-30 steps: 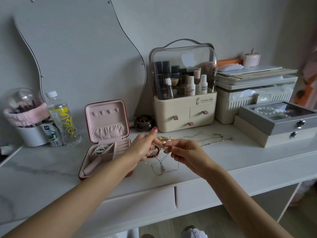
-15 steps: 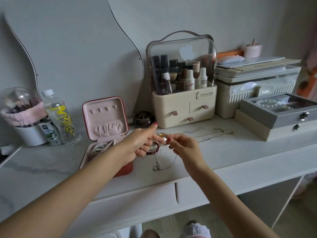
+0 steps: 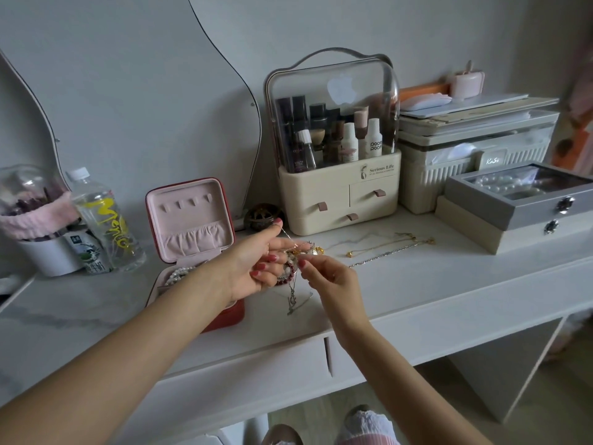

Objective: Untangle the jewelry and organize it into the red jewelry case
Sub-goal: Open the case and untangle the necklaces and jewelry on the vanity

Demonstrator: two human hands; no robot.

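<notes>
The red jewelry case [image 3: 192, 220] stands open on the white vanity top, pink-lined lid upright, with a pearl strand [image 3: 178, 273] in its tray. Just right of the case, my left hand [image 3: 256, 261] holds a tangled clump of jewelry [image 3: 300, 255] above the surface: gold pieces, a pearl, a dark red bead bracelet. A thin silver chain with a pendant [image 3: 292, 300] dangles from the clump down to the tabletop. My right hand [image 3: 327, 277] pinches a strand at the clump's right side. Two loose chains, gold [image 3: 378, 247] and silver [image 3: 385, 255], lie to the right.
A cream cosmetics organizer [image 3: 340, 194] stands behind the hands, with a small dark ball ornament [image 3: 263, 215] beside it. Grey and cream jewelry boxes [image 3: 519, 207] sit at right. A water bottle [image 3: 102, 220] and white cup [image 3: 45, 252] stand left. A mirror leans on the wall.
Both hands have stayed at the tangled clump, working it close together; the dangling chain's loop has drawn in narrower. My view has drifted slightly.
</notes>
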